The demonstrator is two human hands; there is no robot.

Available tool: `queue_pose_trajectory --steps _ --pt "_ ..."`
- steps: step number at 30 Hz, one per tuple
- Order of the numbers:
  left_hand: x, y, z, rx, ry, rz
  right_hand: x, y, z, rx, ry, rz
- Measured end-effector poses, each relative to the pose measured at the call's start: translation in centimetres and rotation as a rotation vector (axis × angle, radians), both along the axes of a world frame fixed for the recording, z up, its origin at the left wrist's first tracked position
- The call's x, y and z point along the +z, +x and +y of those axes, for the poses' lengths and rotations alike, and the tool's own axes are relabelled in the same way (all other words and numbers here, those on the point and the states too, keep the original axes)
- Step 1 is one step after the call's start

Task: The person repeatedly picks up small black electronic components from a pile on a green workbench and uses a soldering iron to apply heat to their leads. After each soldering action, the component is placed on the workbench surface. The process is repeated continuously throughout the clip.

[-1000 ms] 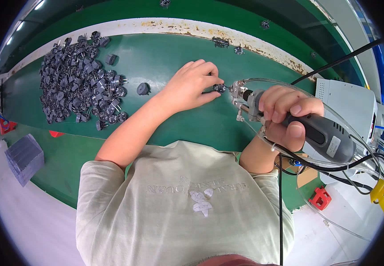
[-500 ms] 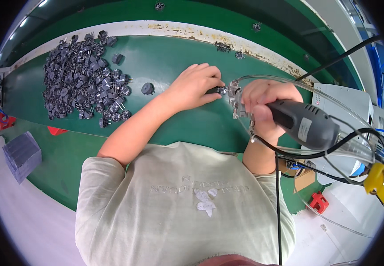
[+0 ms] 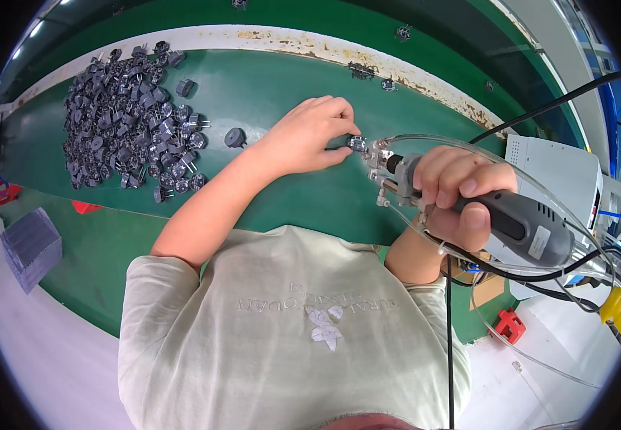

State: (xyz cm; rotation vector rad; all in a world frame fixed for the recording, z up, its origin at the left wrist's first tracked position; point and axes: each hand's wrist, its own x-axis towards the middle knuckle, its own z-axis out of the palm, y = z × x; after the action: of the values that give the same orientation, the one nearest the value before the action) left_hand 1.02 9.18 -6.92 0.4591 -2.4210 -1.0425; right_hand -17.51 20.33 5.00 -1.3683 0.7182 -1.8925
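My left hand (image 3: 309, 136) is closed in a pinch on a small dark round part (image 3: 356, 143), whose clear face with metal bits points to the right. My right hand (image 3: 462, 188) wraps round a grey corded hand tool (image 3: 543, 233). That tool has a metal bracket and clear tubes at its front end. Its tip points at the held part, with a narrow gap or light contact between them; I cannot tell which. A single similar dark part (image 3: 235, 137) lies on the green tabletop (image 3: 282, 193) left of my left hand.
At the left lies a heap of dark round parts with metal pins (image 3: 124, 129). A worn white ledge (image 3: 282, 41) runs along the back. On the right are a white box-shaped unit (image 3: 558, 165), a black cable (image 3: 547, 107) and a yellow tie (image 3: 615, 304). A few loose parts sit beyond the ledge.
My right hand has drawn the tool slightly right and back, and more of its front end shows. My left hand keeps its pinch, nearly in place. The view has shifted a little.
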Motion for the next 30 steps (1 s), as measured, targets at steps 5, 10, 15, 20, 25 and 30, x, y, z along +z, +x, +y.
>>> queue_pose_trajectory --steps 5,10,15,20,25,30 --pt "0.0 -0.1 0.1 0.01 -0.014 -0.001 -0.5 -0.2 -0.2 0.003 0.003 0.015" --pt "-0.1 -0.2 0.0 0.01 -0.022 0.002 -0.6 -0.1 -0.4 0.0 0.003 0.059" --pt "-0.3 -0.2 0.1 0.014 -0.037 0.013 -0.6 0.2 -0.5 -0.004 0.006 0.085" --pt "-0.2 -0.1 0.2 0.009 -0.028 -0.015 -0.4 1.2 -0.3 -0.079 0.041 0.248" --pt "0.4 -0.1 0.0 -0.03 -0.049 -0.047 0.0 1.8 -0.9 0.051 0.11 0.341" --pt "1.4 0.2 -0.3 -0.015 -0.066 -0.087 0.2 1.1 -0.2 0.042 -0.005 -0.005"
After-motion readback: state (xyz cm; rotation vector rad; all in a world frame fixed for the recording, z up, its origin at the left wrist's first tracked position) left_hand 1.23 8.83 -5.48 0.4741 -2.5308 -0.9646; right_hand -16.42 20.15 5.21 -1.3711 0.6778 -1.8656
